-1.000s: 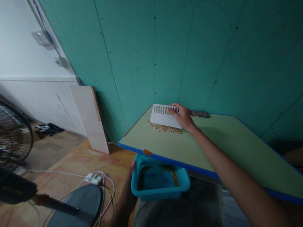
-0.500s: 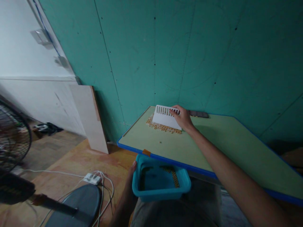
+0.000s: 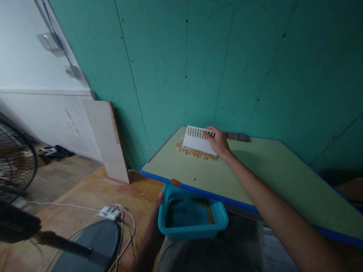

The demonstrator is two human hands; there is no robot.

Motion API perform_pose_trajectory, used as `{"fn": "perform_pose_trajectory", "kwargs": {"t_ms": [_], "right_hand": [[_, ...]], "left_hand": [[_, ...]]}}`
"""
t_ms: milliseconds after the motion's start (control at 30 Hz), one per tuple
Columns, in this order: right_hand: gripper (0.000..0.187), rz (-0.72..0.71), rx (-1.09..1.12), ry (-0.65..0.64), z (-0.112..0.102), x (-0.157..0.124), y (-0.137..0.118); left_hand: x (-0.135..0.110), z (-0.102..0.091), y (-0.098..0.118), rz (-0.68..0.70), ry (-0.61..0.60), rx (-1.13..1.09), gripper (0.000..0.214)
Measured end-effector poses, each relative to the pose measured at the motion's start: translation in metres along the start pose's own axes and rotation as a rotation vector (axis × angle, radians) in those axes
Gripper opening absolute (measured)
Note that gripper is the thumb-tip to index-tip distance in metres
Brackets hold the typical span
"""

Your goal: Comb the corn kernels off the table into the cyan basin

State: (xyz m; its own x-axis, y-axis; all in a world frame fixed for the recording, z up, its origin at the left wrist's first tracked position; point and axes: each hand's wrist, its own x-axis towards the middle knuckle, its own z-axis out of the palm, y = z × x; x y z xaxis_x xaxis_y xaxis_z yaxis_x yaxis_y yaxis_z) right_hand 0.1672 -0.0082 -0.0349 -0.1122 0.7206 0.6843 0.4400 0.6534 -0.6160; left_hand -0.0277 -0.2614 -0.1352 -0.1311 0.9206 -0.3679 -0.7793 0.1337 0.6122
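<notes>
My right hand (image 3: pixel 217 142) grips a flat white scraper (image 3: pixel 198 144) with a row of slots along its top, tilted on the table (image 3: pixel 263 166). Along the scraper's lower edge lies a pile of small golden beads (image 3: pixel 195 153), some pale ones among them at the left. One loose bead (image 3: pixel 193 178) sits apart, closer to the front edge. My left hand (image 3: pixel 159 204) holds the left side of a blue plastic basin (image 3: pixel 193 232) below that edge; most of its fingers are hidden. More golden beads (image 3: pixel 210 214) rest in the basin's corners and right side.
A dark flat object (image 3: pixel 238 136) lies at the table's back against the green wall (image 3: pixel 227 75). To the left are a standing fan (image 3: pixel 17 166), its round base (image 3: pixel 90 245), a power strip (image 3: pixel 109 213) with cables, and a leaning board (image 3: pixel 106 139).
The loose bead has moved a little toward the table's front edge. Both hands, the scraper and the basin stay almost where they were; the view has shifted slightly.
</notes>
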Motion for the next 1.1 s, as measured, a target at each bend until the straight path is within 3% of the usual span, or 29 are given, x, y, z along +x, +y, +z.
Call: {"fn": "perform_pose_trajectory", "kwargs": {"t_ms": [167,367,667,1100], "right_hand": [[0.022,-0.009,0.024,-0.024,0.003,0.0,0.001],[0.022,0.001,0.058,-0.003,0.003,0.001,-0.001],[0.02,-0.019,0.066,-0.033,0.006,-0.001,-0.004],[0.021,-0.051,0.048,-0.045,0.007,-0.004,-0.005]], "left_hand": [[0.007,-0.009,-0.003,-0.065,-0.031,-0.023,0.046],[0.013,-0.012,-0.004,-0.058,-0.064,0.008,0.041],[0.002,-0.002,-0.001,-0.017,0.001,0.039,0.038],[0.009,-0.013,-0.004,-0.028,-0.044,0.029,0.055]]}}
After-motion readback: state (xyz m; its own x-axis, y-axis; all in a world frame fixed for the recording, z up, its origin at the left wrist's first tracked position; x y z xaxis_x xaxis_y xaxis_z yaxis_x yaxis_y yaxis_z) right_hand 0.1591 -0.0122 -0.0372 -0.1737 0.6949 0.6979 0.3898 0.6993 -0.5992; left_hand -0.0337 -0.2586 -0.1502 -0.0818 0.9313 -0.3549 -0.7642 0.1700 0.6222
